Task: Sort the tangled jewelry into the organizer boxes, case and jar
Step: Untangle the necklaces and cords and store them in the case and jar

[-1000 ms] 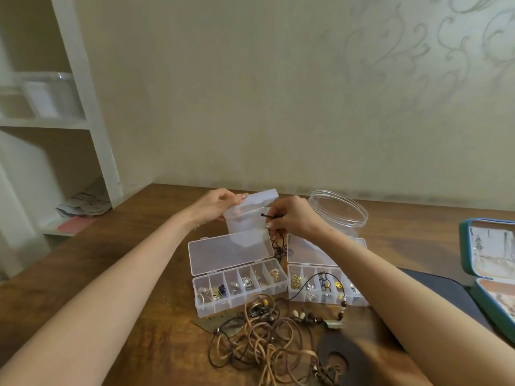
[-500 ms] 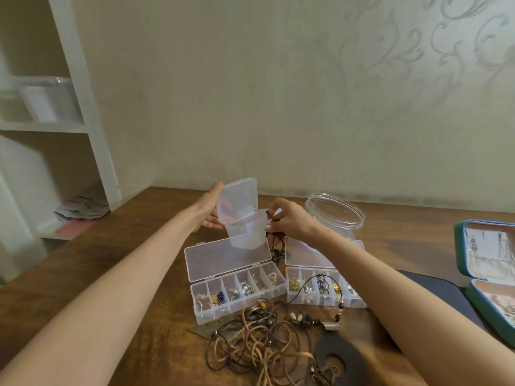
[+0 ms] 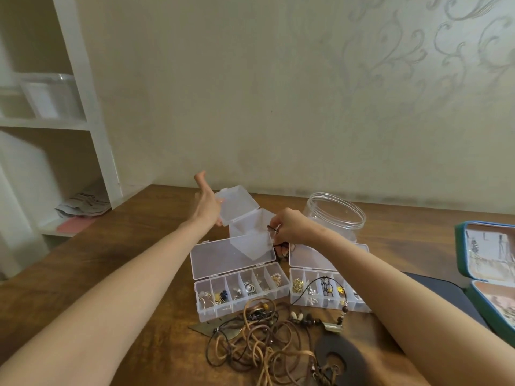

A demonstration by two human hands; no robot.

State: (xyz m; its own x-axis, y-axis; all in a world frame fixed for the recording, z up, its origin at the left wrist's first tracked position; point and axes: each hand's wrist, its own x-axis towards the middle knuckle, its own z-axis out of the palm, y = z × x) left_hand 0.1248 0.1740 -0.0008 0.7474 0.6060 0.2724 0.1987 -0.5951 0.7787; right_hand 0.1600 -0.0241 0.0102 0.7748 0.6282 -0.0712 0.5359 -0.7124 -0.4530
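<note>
My left hand (image 3: 205, 205) holds a small clear box (image 3: 249, 224) above the table, its lid (image 3: 235, 203) swung fully back against my fingers. At the box's right edge my right hand (image 3: 292, 229) pinches a dark cord necklace (image 3: 282, 249) whose beads hang down behind the organizers. Two clear organizer boxes (image 3: 220, 254) (image 3: 312, 257) lie open below, with earrings and charms in their compartments. A tangle of brown leather cords (image 3: 259, 338) lies in front of them. An open clear jar (image 3: 331, 221) stands behind, and an open teal case (image 3: 460, 246) sits at the right.
White shelving (image 3: 83, 112) stands at the left with a plastic bin and papers. A dark mat (image 3: 434, 288) lies under my right forearm. A black cut-out pendant (image 3: 338, 355) rests by the cords near the front edge of the wooden table (image 3: 133, 246).
The small box's lid went from nearly closed to folded fully back. My left hand opened outward with it. My right hand kept its pinch on the cord at the box's edge.
</note>
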